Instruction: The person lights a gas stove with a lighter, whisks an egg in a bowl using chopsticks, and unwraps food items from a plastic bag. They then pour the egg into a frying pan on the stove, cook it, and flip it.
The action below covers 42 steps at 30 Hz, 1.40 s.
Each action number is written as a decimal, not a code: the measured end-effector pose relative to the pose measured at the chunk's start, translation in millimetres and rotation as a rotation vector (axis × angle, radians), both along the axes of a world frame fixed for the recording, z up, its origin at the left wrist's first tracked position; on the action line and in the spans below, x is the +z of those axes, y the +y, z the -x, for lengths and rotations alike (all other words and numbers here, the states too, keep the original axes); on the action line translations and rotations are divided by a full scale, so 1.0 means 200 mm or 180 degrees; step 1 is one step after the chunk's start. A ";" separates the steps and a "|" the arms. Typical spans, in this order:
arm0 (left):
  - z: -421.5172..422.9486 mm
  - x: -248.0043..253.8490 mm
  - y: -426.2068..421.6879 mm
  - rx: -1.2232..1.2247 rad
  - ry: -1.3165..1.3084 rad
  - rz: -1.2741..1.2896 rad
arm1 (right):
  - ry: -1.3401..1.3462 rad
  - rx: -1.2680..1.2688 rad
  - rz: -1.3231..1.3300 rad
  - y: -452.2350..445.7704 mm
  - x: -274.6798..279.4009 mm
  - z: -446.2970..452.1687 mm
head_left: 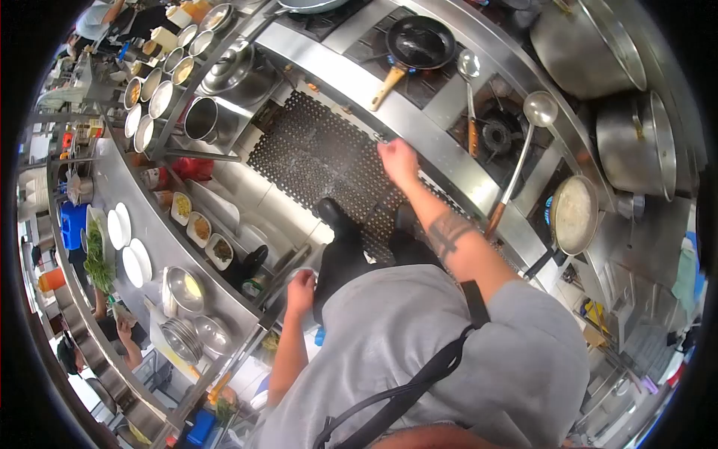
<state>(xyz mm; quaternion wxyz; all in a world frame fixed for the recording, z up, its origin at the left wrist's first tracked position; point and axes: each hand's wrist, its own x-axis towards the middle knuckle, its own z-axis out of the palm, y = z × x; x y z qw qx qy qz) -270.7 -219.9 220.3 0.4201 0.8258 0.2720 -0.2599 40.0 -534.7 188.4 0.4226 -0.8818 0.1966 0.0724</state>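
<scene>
My right hand [399, 161] is closed at the front edge of the stove [419, 138]; what its fingers grip, if anything, is hidden. Closest to it on the burners is a black frying pan [421, 43] with a wooden handle. My left hand [301, 290] hangs by the steel counter's edge with fingers curled, and nothing shows in it. A ladle [540, 110] and a large spoon [469, 66] lie across the stove. Farther right, a pan with pale contents [574, 215] sits beside a blue flame.
Large steel pots [636, 146] stand behind the burners. Over on the left counter are white plates [136, 262], metal bowls [185, 289] and small food dishes [200, 228]. A perforated black mat [321, 153] covers the floor. Another person's arm [129, 346] shows beyond the counter.
</scene>
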 end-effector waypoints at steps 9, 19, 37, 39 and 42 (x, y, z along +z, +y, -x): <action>-0.14 0.20 0.38 -0.0104 -0.0353 -0.0099 | 0.0651 -0.0250 0.0664 0.22 0.06 -0.79; -0.56 0.28 0.72 0.0075 -0.0460 0.0280 | 0.0685 -0.0638 0.0336 0.48 0.30 -0.78; -1.18 0.47 0.75 -0.0211 -0.0419 -0.0173 | 0.0176 0.3812 0.0445 0.64 0.15 -0.50; -1.25 0.34 0.77 -0.0325 -0.0253 0.0056 | 0.0607 0.4011 0.0695 0.74 0.30 -0.60; -1.38 0.49 0.73 0.0067 -0.0825 -0.0284 | 0.0761 0.4306 0.0913 0.90 0.22 -0.88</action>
